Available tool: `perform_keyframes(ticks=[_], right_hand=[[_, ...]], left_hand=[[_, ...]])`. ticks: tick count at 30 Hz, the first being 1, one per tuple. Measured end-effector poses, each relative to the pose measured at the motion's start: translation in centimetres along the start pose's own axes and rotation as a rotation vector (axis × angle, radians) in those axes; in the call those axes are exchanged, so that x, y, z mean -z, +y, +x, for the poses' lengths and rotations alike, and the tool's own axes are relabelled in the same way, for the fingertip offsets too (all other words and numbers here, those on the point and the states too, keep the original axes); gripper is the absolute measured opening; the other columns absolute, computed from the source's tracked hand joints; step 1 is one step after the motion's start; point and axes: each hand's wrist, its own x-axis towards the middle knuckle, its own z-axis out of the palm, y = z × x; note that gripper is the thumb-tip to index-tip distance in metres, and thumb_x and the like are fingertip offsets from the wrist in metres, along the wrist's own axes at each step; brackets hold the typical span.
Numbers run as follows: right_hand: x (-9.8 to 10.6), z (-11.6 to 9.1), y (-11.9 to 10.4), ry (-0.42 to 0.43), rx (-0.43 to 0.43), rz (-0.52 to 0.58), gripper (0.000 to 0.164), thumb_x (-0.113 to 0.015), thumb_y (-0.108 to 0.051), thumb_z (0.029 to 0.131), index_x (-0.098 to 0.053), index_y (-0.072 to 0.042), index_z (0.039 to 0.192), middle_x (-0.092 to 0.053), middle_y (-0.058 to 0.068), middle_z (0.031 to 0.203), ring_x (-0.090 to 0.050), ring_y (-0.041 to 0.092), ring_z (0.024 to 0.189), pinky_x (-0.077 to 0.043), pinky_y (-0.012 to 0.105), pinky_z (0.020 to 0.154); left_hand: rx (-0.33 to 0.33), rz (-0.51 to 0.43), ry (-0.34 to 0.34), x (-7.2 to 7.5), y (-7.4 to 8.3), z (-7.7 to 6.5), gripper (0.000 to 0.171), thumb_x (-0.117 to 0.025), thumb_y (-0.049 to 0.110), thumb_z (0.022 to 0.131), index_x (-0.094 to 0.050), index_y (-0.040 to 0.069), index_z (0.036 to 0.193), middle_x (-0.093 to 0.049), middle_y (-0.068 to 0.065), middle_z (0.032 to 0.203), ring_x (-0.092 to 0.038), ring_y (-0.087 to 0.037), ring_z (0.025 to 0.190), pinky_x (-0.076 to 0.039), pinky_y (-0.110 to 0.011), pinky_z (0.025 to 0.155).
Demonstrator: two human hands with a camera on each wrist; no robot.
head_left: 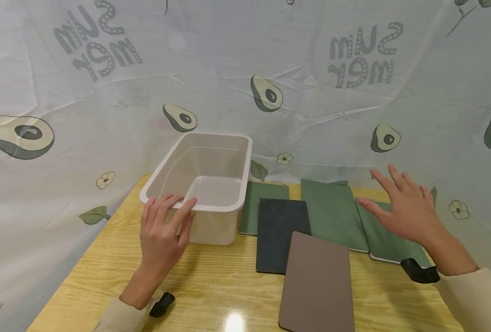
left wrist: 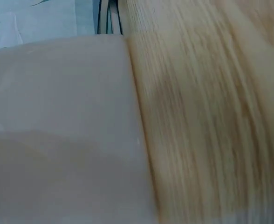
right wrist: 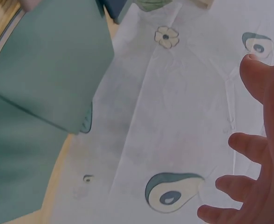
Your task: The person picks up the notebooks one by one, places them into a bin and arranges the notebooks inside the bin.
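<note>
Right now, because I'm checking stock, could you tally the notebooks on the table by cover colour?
Green notebooks: 3
Dark notebook: 1
Brown notebook: 1
Total: 5

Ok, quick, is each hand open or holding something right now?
Left hand: at the near rim of the bin; cannot tell whether it grips.
Right hand: open, spread, holding nothing.
</note>
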Motion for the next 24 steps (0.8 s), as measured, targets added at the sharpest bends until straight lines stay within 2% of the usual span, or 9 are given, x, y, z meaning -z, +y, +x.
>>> perform_keyframes(ticks=[4, 9, 15, 19, 24], right_hand=[[0.0, -0.3, 0.8, 0.011, -0.016, 0.001, 0.088, -0.056, -0.062, 0.103, -0.020, -0.019, 0.171, -0.004, 0.029, 0.176, -0.015, 0.065, 0.155, -0.010, 0.088, 0.109], [-0.4, -0.7, 2.0, 0.022, -0.029, 0.004, 0.089, -0.057, -0.061, 0.103, -0.019, -0.018, 0.171, -0.002, 0.031, 0.175, -0.014, 0.066, 0.154, -0.009, 0.089, 0.108], [-2.1, -1.4, 3.4, 0.009, -0.048, 0.012, 0.090, -0.058, -0.061, 0.103, -0.018, -0.019, 0.172, -0.003, 0.034, 0.174, -0.015, 0.070, 0.151, -0.011, 0.088, 0.105], [-3.8, -1.9, 4.4, -0.035, -0.077, 0.037, 0.091, -0.056, -0.062, 0.103, -0.015, -0.018, 0.172, -0.004, 0.036, 0.173, -0.015, 0.072, 0.149, -0.012, 0.089, 0.105], [-6.1, -2.6, 5.5, -0.142, -0.136, 0.075, 0.095, -0.052, -0.065, 0.104, -0.010, -0.014, 0.172, -0.001, 0.040, 0.171, -0.013, 0.075, 0.147, -0.012, 0.090, 0.104]], left_hand=[[0.012, -0.002, 0.039, -0.3, 0.0, -0.1, 0.026, -0.062, 0.029, 0.107, -0.081, 0.014, 0.115, -0.075, -0.019, 0.113, -0.067, -0.043, 0.114, -0.042, -0.067, 0.105], [0.016, -0.008, 0.048, -0.5, 0.0, -0.1, 0.025, -0.063, 0.029, 0.107, -0.082, 0.014, 0.114, -0.075, -0.019, 0.112, -0.067, -0.043, 0.114, -0.041, -0.067, 0.105], [0.018, -0.015, 0.050, -0.5, 0.1, -0.1, 0.026, -0.062, 0.030, 0.107, -0.082, 0.014, 0.114, -0.075, -0.020, 0.111, -0.067, -0.044, 0.113, -0.041, -0.066, 0.105], [0.015, -0.014, 0.044, -0.5, 0.2, -0.2, 0.026, -0.062, 0.029, 0.107, -0.082, 0.013, 0.114, -0.075, -0.020, 0.111, -0.067, -0.043, 0.113, -0.041, -0.065, 0.106], [0.014, -0.013, 0.043, -0.5, 0.1, -0.1, 0.026, -0.062, 0.029, 0.107, -0.081, 0.013, 0.115, -0.074, -0.020, 0.112, -0.066, -0.043, 0.113, -0.041, -0.065, 0.106]])
